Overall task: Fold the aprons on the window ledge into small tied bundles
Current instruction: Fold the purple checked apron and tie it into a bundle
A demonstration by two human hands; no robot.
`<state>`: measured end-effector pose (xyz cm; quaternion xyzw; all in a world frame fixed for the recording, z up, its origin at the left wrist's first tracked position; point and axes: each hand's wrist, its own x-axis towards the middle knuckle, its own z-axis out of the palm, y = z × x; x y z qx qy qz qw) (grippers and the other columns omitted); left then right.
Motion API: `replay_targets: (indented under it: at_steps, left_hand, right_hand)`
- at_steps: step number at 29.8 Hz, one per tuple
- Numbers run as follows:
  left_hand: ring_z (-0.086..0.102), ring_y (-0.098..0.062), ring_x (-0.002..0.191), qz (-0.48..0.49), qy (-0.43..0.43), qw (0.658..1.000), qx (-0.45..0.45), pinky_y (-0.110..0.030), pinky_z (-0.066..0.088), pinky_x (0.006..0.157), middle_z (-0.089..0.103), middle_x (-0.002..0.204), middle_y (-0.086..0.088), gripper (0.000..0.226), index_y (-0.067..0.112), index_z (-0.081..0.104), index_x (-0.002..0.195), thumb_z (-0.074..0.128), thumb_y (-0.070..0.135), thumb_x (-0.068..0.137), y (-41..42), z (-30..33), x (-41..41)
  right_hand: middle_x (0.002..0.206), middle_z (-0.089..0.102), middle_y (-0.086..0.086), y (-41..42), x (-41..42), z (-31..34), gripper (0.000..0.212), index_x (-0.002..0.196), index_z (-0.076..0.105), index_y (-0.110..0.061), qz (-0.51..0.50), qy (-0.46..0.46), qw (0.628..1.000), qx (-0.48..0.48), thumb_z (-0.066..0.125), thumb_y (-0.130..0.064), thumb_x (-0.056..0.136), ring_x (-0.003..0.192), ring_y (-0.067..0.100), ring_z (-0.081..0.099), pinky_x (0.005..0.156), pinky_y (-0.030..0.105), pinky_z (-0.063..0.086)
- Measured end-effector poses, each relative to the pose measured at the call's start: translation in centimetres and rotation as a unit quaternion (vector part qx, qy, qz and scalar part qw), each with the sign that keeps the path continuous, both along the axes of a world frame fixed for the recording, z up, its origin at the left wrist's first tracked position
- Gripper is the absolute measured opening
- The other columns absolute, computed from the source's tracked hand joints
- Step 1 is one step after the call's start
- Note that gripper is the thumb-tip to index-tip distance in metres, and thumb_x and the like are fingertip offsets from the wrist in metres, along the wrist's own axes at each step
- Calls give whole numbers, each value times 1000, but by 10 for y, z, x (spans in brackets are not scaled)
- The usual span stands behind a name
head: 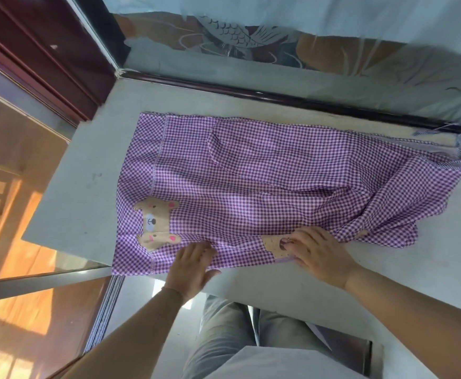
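Note:
A purple-and-white checked apron [265, 181] lies spread across the grey window ledge [81, 173]. It carries a tan bear patch [157, 222] at its left end, and its right end is bunched into loose folds. My left hand [192, 265] lies flat on the apron's near edge with straight fingers. My right hand [317, 253] presses on the near edge further right, fingertips on a small tan patch [274, 246]. A thin tie string [443, 129] trails at the far right corner.
Window glass with a dark frame [278, 97] runs along the ledge's far side, pale cloth behind it. A dark red frame [46, 58] stands at the left. The ledge's near edge drops off to my legs [224, 337] below.

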<state>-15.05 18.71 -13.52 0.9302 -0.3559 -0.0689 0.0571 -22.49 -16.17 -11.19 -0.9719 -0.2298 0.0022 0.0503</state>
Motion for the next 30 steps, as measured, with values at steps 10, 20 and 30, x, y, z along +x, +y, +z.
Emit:
replay_targets:
  at_steps: [10, 20, 30]
  left_hand:
    - [68, -24, 84, -82, 27, 996, -30, -35, 57, 79, 72, 92, -2, 37, 14, 74, 90, 85, 5, 56, -28, -1, 14]
    - [60, -17, 67, -151, -27, 976, -155, -26, 50, 59, 64, 73, 1, 7, 19, 54, 87, 50, 15, 85, -9, 37, 38]
    - [68, -28, 67, 36, 18, 995, -96, -31, 53, 61, 71, 81, -8, 31, 10, 66, 99, 41, 27, 97, -51, 102, 128]
  right_hand:
    - [142, 40, 14, -19, -8, -2, 115, 145, 32, -22, -119, 142, 973, -141, 88, -13, 46, 124, 41, 45, 102, 62, 34]
    - [104, 69, -1, -54, -11, 8, 40, 96, 73, -20, -40, 87, 991, -98, 39, -36, 85, 101, 22, 62, 105, 47, 27]
    - [75, 57, -2, -89, 74, 76, 33, 76, 55, -24, -192, 391, 900, -31, 50, -53, 90, 68, 15, 53, 64, 31, 47]
